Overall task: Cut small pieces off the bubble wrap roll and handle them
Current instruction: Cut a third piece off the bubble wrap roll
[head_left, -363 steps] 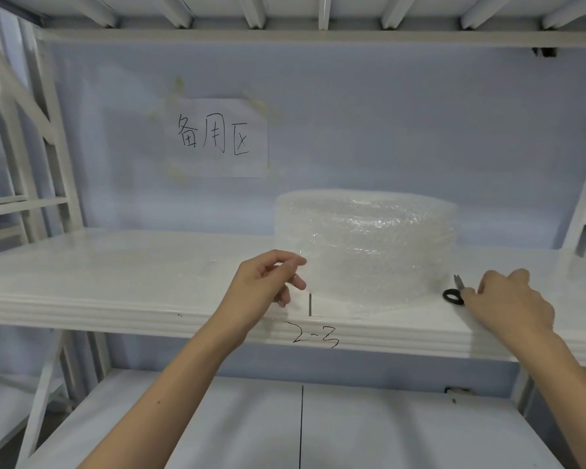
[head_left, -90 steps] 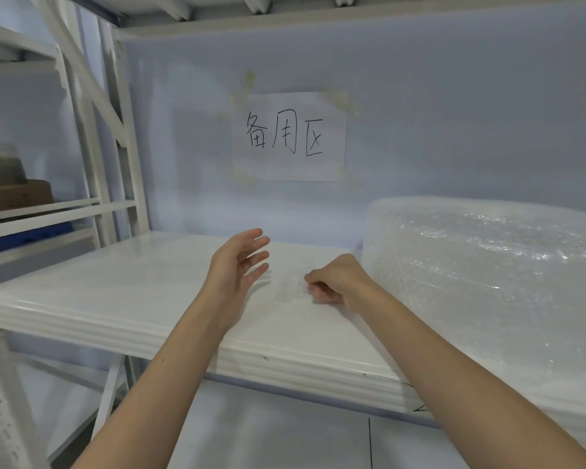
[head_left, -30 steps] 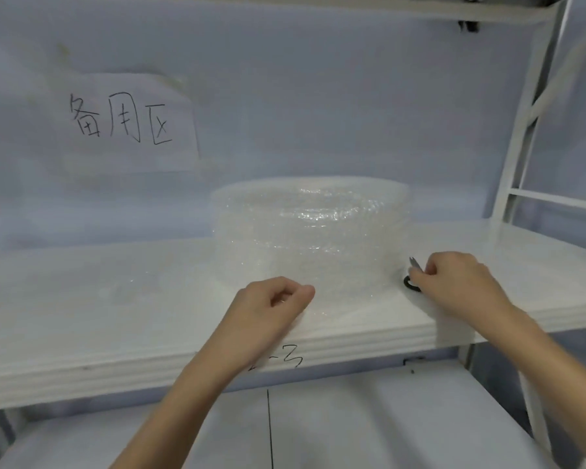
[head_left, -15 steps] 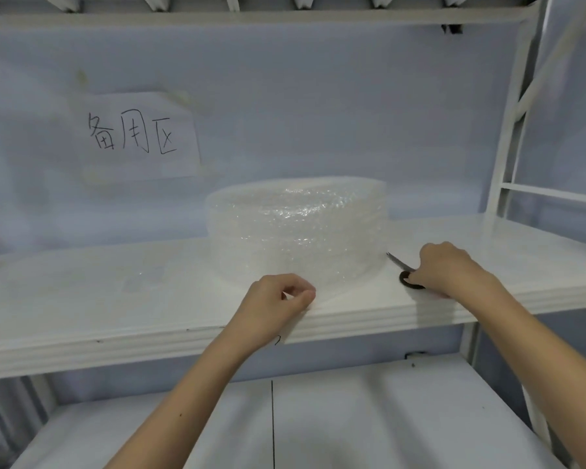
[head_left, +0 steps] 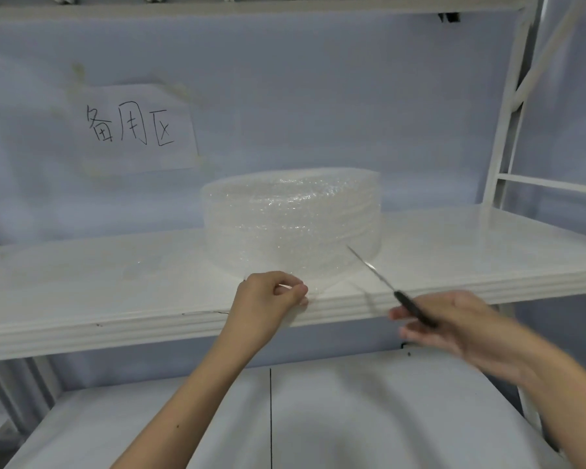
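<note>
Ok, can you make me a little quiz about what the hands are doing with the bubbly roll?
1. True or false: the scissors are lying on the shelf.
2. Which hand pinches the loose end of the bubble wrap roll? A) left hand B) right hand
3. Fill in: the paper sign hangs to the ____ of the roll.

Key: 1. false, the right hand holds them up. 2. A. 3. left.

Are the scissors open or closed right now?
Cannot tell. The scissors, gripped in the right hand, are motion-blurred; only one thin blade line shows, pointing toward the bubble wrap roll.
</note>
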